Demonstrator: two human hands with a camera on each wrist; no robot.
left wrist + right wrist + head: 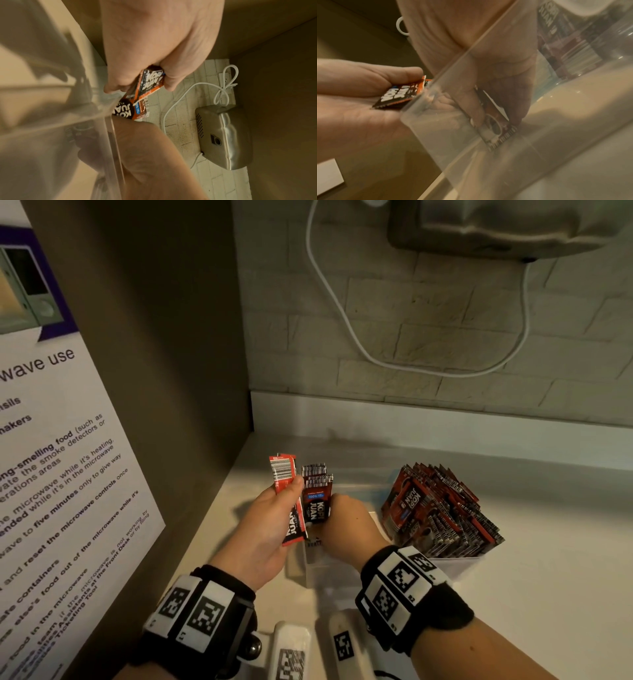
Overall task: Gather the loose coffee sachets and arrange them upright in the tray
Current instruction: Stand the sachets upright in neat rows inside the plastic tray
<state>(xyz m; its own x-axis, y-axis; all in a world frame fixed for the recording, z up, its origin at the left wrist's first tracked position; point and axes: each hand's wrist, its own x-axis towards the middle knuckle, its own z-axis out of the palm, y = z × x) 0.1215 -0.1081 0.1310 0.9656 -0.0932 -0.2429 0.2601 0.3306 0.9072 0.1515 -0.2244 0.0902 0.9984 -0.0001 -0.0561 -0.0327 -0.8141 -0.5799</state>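
Left hand (263, 529) is up just left of the clear tray (320, 568), thumb and fingers curled round a small bunch of red/black sachets (289, 501); barcode end points away from the person, "JUAN" end sits down in the palm. Right hand (349, 525) reaches into the tray's left compartment, fingers closed on a few dark Kopi Juan sachets (317, 498) held upright. In the right wrist view, seen thru the clear wall, the fingertips (477, 119) pinch one sachet low down and its bottom edge is at or just abt touching the tray floor; can't tell which. Tops of these sachets stick up above the hand, touching or nearly touching the left-hand bunch. Tray's right compartment holds a dense packed row of sachets (442, 508), standing but leaning, fanned toward the back left. Tray sits on a pale counter (548, 542) in the corner by a brown side panel (171, 371) w/ a printed microwave-use notice (61, 474). Behind is a pale brick-look wall (411, 320) w/ a looped white cable (342, 313) and a steel wall unit (496, 227) above. Both wrists wear black bands w/ black-and-white marker tags (202, 614)
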